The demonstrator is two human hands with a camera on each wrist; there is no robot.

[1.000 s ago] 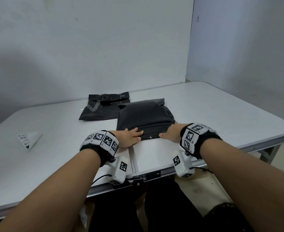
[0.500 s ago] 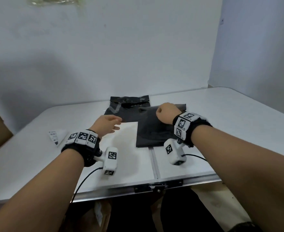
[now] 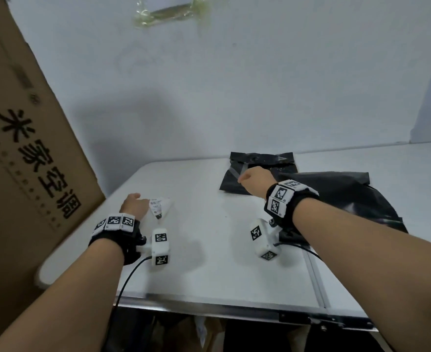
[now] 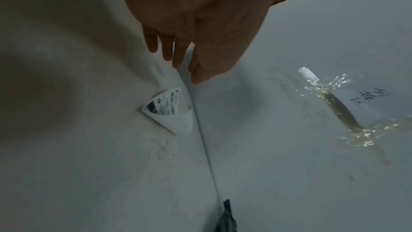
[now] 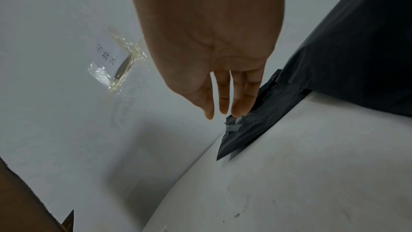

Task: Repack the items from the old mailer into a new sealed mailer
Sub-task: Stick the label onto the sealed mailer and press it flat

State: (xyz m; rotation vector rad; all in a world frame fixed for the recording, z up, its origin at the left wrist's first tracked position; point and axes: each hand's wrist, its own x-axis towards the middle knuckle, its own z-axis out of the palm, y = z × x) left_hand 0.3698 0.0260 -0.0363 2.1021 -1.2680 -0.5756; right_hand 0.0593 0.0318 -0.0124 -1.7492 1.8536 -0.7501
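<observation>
The filled black mailer (image 3: 349,199) lies at the right of the white table (image 3: 209,275), dark and bulky in the right wrist view (image 5: 356,41). Behind it the flat old mailer (image 3: 262,166) shows grey tape (image 5: 234,127). My right hand (image 3: 253,180) hovers over the old mailer's near corner, fingers (image 5: 223,101) straight and pointing down just above it, holding nothing. My left hand (image 3: 133,205) reaches beside a folded white printed label (image 3: 159,208). In the left wrist view its straight fingers (image 4: 169,50) stop short of the label (image 4: 169,112).
A tall cardboard box (image 3: 31,161) with printed characters stands against the table's left end. A taped paper note (image 3: 168,8) hangs on the wall behind. The table has a metal seam (image 3: 316,280) and a near edge (image 3: 209,306).
Both hands have left the filled mailer's near edge. The left hand moved left to the white label, the right hand moved back over the old mailer. The view swung left.
</observation>
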